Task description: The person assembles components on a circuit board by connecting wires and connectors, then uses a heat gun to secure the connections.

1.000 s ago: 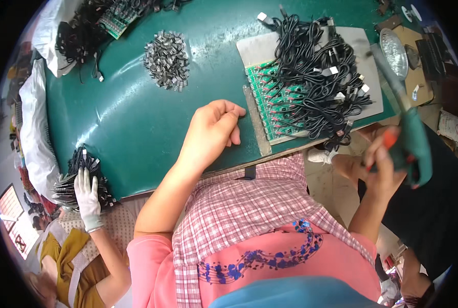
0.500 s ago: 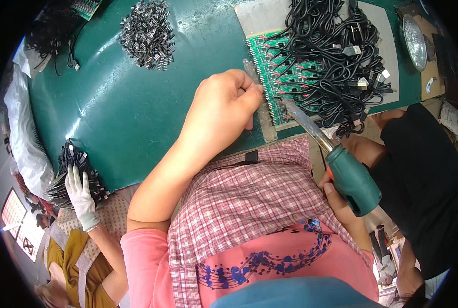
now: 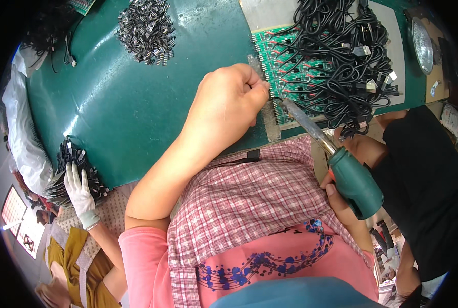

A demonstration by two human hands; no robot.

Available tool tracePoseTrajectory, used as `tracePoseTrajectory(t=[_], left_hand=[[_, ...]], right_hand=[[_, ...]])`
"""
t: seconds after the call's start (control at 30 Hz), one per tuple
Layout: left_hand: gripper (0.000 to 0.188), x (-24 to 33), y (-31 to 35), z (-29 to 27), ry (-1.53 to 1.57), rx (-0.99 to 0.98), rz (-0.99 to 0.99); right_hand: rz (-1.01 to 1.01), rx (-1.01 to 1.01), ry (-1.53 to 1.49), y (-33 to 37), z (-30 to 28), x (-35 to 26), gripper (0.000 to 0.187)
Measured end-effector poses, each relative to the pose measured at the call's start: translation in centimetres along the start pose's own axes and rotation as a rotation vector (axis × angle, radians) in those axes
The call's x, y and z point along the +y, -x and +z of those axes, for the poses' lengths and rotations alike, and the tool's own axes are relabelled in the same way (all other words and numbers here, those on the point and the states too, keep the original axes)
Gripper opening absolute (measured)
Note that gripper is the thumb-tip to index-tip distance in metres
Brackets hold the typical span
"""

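My left hand [image 3: 226, 102] is closed in a pinch at the left edge of a panel of green circuit boards [image 3: 295, 69]. What its fingertips hold is hidden or too small to make out. My right hand [image 3: 339, 197] grips a soldering iron [image 3: 357, 182] by its green handle, partly hidden behind it. The iron's metal barrel slants up and left, its tip close to the boards' near edge, just right of my left fingertips. Black USB cables [image 3: 342, 72] lie coiled in a heap over the boards, with red and black wire ends joining them.
A pile of small dark metal-pinned parts [image 3: 145, 32] sits on the green table [image 3: 121, 113]. At far right stands a round metal dish [image 3: 422, 45]. To the left, a co-worker's gloved hand [image 3: 80, 190] rests on bundled cables [image 3: 72, 159] beside a white plastic bag [image 3: 26, 133]. Another person sits at right.
The view has shifted a little, moving the boards and iron slightly right in the picture. My left hand remains pinched at the board edge, and the iron's tip stays beside it.
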State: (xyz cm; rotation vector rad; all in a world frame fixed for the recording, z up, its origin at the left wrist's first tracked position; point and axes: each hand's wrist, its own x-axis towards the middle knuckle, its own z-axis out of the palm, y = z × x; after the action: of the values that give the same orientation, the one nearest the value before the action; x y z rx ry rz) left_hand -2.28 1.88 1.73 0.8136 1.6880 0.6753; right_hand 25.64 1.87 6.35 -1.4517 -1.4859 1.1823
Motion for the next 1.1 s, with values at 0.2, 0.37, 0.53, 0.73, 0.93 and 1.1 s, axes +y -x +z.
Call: tracePoseTrajectory(t=[0.2,0.37,0.53,0.73,0.93,1.1], left_hand=[[0.021,0.0,0.0,0.1,-0.002,-0.001,0.005],[0.021,0.0,0.0,0.1,-0.014,0.003,0.018],[0.021,0.1,0.0,0.1,-0.010,-0.005,0.006],[0.021,0.1,0.1,0.0,0.001,-0.010,-0.006],[0.022,0.2,0.2,0.1,-0.011,-0.011,-0.008],[0.021,-0.3,0.1,0.0,0.012,-0.007,0.004]], right_hand=[[-0.023,0.026,0.020,-0.1,0.1,-0.1,0.032],[-0.046,0.047,0.038,0.1,0.2,-0.2,0.031],[-0.068,0.071,0.056,0.1,0.4,-1.3,0.030],[-0.091,0.096,0.079,0.4,0.5,-0.4,0.029],[-0.117,0.122,0.101,0.1,0.4,-0.5,0.028],[-0.140,0.141,0.119,-0.1,0.4,-1.1,0.027]])
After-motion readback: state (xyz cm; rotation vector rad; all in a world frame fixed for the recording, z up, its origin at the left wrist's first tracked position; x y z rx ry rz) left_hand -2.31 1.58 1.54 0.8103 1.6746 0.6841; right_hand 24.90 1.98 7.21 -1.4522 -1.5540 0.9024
